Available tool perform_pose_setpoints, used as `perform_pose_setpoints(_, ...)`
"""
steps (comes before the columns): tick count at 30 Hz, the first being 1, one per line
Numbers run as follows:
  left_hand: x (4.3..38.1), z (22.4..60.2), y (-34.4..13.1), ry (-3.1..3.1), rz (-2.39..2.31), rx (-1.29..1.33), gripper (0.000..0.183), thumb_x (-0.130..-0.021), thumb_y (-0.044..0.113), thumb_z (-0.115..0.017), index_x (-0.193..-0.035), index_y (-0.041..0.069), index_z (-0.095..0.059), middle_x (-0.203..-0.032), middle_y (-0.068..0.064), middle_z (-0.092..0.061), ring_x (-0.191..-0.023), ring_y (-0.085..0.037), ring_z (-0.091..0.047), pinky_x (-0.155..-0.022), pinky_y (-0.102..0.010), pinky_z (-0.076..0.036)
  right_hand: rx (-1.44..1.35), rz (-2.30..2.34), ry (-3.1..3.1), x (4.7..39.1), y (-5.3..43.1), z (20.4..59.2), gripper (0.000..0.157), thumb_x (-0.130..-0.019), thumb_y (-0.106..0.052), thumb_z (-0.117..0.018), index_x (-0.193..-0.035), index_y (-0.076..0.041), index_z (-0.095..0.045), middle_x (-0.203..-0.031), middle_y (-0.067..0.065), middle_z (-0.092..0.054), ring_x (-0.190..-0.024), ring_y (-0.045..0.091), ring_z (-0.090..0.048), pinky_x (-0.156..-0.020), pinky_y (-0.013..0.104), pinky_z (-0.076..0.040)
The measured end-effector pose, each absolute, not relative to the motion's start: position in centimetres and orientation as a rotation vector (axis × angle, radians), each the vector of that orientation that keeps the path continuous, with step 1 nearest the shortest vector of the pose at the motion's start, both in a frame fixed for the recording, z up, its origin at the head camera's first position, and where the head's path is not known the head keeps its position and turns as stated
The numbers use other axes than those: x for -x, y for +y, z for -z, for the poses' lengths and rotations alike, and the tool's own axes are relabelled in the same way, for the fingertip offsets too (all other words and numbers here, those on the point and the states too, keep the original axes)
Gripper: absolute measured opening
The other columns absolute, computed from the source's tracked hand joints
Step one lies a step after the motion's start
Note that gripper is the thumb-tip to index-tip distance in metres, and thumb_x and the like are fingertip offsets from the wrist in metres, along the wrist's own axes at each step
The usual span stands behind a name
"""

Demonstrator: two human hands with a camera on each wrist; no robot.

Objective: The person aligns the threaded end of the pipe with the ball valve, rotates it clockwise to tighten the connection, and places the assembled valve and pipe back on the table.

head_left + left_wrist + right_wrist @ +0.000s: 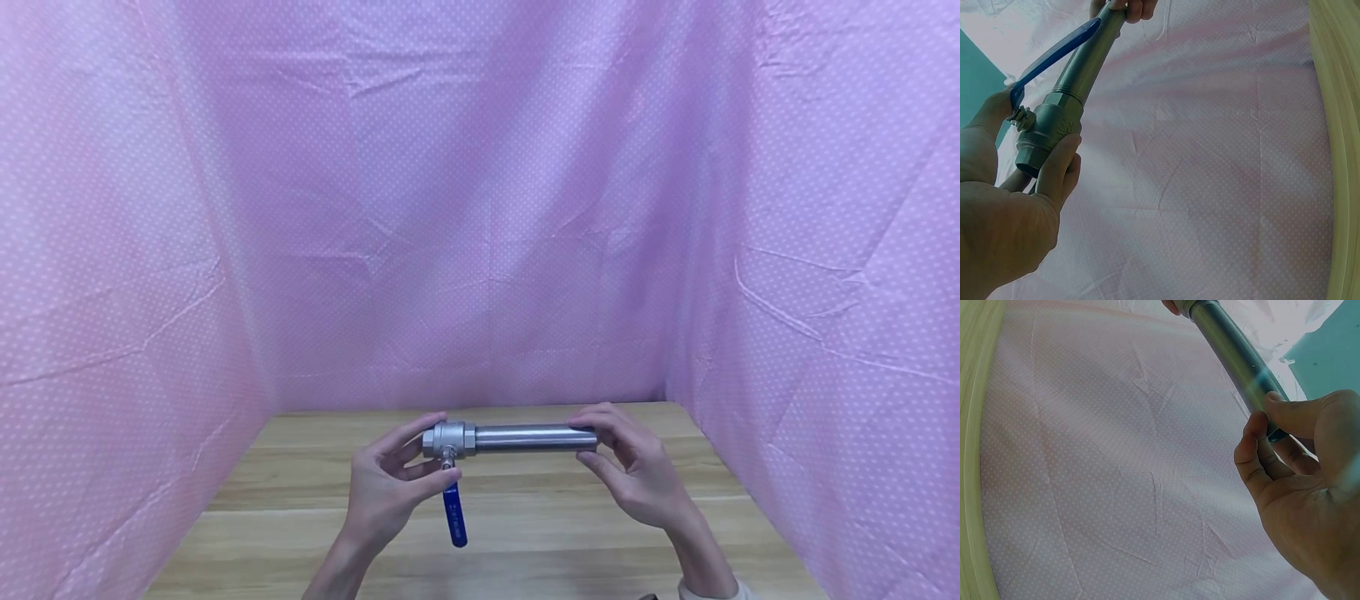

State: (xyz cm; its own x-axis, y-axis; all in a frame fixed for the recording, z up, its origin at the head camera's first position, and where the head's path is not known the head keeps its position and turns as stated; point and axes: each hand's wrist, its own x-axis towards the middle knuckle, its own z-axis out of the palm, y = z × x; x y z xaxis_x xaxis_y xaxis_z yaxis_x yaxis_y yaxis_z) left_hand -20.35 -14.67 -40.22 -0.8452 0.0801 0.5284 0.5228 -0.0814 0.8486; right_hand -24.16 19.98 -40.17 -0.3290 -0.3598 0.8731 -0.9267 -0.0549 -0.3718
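Note:
A silver ball valve (450, 435) with a blue lever handle (455, 518) is joined to a straight steel pipe (536, 437). My left hand (386, 483) grips the valve body, its thumb by the base of the lever. In the left wrist view the fingers curl under the hexagonal end of the valve (1047, 134), while the blue lever (1054, 56) slants alongside the pipe. My right hand (633, 471) pinches the pipe's free end between thumb and fingers, as the right wrist view of the pipe (1235, 353) also shows. The assembly lies roughly level, held above the table.
Below the hands is a light wood-grain table (525, 533). Pink dotted cloth (480, 208) hangs behind it and along both sides. A small dark object (648, 597) shows at the bottom edge of the head view.

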Motion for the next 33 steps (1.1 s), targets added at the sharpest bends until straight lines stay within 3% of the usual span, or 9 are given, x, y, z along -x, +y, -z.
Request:
perform_pose_setpoints(13,20.29,40.19,-14.64,-1.881,1.990,0.659,0.071,-0.079,-0.016,-0.092,-0.145,-0.007,-0.070,-0.140,0.005,-0.080,-0.124,-0.015,-0.082,-0.101,-0.038,-0.072,-1.375,-1.357,-1.691,24.26,20.13,40.30,0.059,-0.081,0.036,-0.070,-0.136,0.016,-0.065,-0.122,0.013,-0.068,-0.090,0.016,-0.055,-0.064,0.023,-0.052)
perform_pose_setpoints(25,20.32,40.24,-14.63,-1.877,2.001,0.656,0.071,-0.078,-0.017,-0.092,-0.145,-0.007,-0.069,-0.140,0.004,-0.080,-0.124,-0.016,-0.082,-0.101,-0.038,-0.072,-1.367,-1.327,-1.706,24.31,20.23,40.24,0.060,-0.081,0.038,-0.068,-0.137,0.016,-0.065,-0.124,0.013,-0.071,-0.093,0.016,-0.059,-0.071,0.023,-0.058)
perform_pose_setpoints(33,20.40,40.27,-14.63,-1.881,2.006,0.643,0.071,-0.078,-0.016,-0.092,-0.145,-0.007,-0.070,-0.142,0.005,-0.079,-0.126,-0.015,-0.081,-0.102,-0.038,-0.072,-1.300,-1.301,-1.769,24.11,20.25,40.26,0.054,-0.087,0.034,-0.064,-0.136,0.011,-0.066,-0.089,0.006,-0.064,-0.074,0.010,-0.059,-0.055,0.018,-0.054)
